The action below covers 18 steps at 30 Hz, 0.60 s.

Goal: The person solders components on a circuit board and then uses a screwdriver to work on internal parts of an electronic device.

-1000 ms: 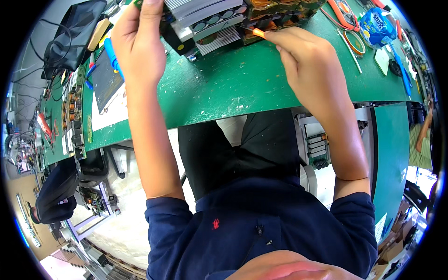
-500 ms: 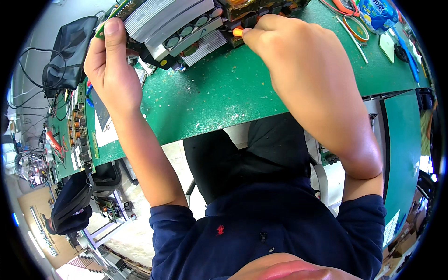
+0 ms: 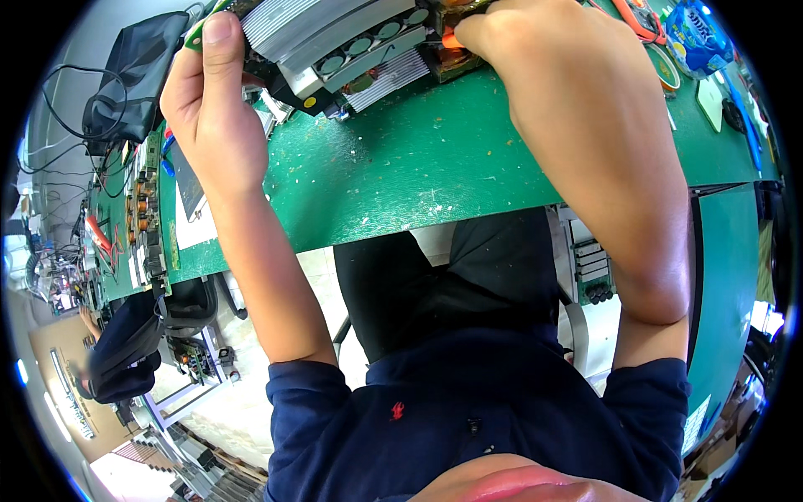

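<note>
A power board assembly [image 3: 326, 33] with silver finned heat sinks, round capacitors and dark copper-toned parts lies at the top of the view above the green bench [image 3: 393, 159]. My left hand [image 3: 217, 109] grips the green board edge at its left end, thumb on top. My right hand [image 3: 577, 117] is closed on an orange-handled tool [image 3: 450, 39] at the assembly's right part, among the copper-toned parts. Most of the tool is hidden by my fingers. My forearms rise from the lower edge, over my lap.
A black bag with cables [image 3: 130, 79] lies back left, near circuit boards [image 3: 142, 226] and a red tool [image 3: 99, 234]. A blue packet [image 3: 694, 38], wire loop and phone-like slab [image 3: 709, 105] sit at the right. A co-worker in dark clothing [image 3: 121, 360] is at lower left.
My left hand and the assembly have shifted left, then slightly back up. My right hand and forearm have moved up and forward, pushing the orange handle further into the copper-toned part of the assembly.
</note>
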Each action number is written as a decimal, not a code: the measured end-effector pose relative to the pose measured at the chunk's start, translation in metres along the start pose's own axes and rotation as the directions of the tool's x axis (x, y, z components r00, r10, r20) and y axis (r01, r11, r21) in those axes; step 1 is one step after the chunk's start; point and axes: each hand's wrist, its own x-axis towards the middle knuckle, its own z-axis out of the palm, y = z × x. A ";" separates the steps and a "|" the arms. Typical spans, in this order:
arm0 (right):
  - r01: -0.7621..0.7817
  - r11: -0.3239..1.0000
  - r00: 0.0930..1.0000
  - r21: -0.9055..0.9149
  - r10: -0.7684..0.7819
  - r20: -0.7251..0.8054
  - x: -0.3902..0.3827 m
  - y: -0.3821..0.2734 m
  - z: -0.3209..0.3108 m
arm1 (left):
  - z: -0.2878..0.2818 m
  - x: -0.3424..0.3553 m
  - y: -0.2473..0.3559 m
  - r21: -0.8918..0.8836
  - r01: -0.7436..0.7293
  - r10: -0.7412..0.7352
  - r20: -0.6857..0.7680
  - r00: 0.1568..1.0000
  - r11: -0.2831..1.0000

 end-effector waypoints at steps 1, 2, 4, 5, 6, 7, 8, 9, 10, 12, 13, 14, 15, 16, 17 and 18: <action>0.003 1.000 1.000 0.007 -0.003 -0.014 0.001 0.001 0.003 | 0.001 0.000 -0.001 0.000 -0.001 0.001 -0.001 1.000 1.000; 0.007 1.000 0.999 0.021 -0.007 -0.032 0.001 0.003 0.006 | 0.002 0.000 -0.001 -0.001 -0.002 0.002 -0.001 1.000 1.000; 0.018 0.998 0.998 0.054 -0.014 -0.063 0.003 0.008 0.014 | 0.006 0.000 0.002 -0.032 -0.019 0.019 -0.016 1.000 0.999; 0.028 0.997 0.996 0.072 -0.022 -0.090 0.004 0.013 0.021 | 0.008 0.001 0.004 -0.047 -0.029 0.028 -0.024 0.999 0.998; 0.035 0.996 0.994 0.083 -0.027 -0.103 0.004 0.015 0.024 | 0.008 0.002 0.004 -0.048 -0.034 0.033 -0.024 0.999 0.998; 0.040 0.995 0.993 0.096 -0.029 -0.112 0.002 0.015 0.026 | 0.008 0.002 0.002 -0.045 -0.036 0.035 -0.026 0.999 0.998; 0.040 0.994 0.993 0.106 -0.028 -0.114 -0.001 0.014 0.026 | 0.007 0.002 0.001 -0.042 -0.038 0.036 -0.028 0.999 0.998; 0.040 0.993 0.993 0.112 -0.028 -0.111 -0.003 0.015 0.024 | 0.008 0.003 0.001 -0.043 -0.037 0.035 -0.030 0.999 0.998; 0.042 0.993 0.993 0.113 -0.029 -0.111 -0.006 0.013 0.022 | 0.009 0.003 0.002 -0.046 -0.035 0.033 -0.030 0.999 0.998; 0.042 0.993 0.997 0.112 -0.034 -0.068 -0.010 0.013 0.020 | 0.009 0.003 0.002 -0.045 -0.031 0.029 -0.031 0.999 0.999; 0.045 0.993 0.998 0.111 -0.038 -0.059 -0.010 0.013 0.019 | 0.009 0.004 0.002 -0.045 -0.029 0.028 -0.030 0.999 0.999; 0.029 0.995 0.998 0.100 -0.033 0.044 -0.012 0.015 0.016 | 0.009 0.005 0.002 -0.044 -0.028 0.026 -0.030 0.999 0.999; 0.010 0.993 0.997 0.116 -0.019 0.074 -0.014 0.016 0.015 | 0.009 0.005 0.001 -0.050 -0.023 0.022 -0.028 0.999 0.998; -0.005 0.991 0.995 0.136 -0.009 0.103 -0.016 0.017 0.014 | 0.008 0.005 0.001 -0.050 -0.020 0.019 -0.028 0.999 0.999; -0.021 0.988 0.991 0.154 0.000 0.131 -0.017 0.018 0.013 | 0.007 0.005 0.000 -0.050 -0.017 0.015 -0.028 0.999 0.999; -0.023 0.981 0.993 0.191 0.000 0.117 -0.017 0.019 0.014 | 0.004 0.005 -0.002 -0.040 -0.006 0.006 -0.006 1.000 0.999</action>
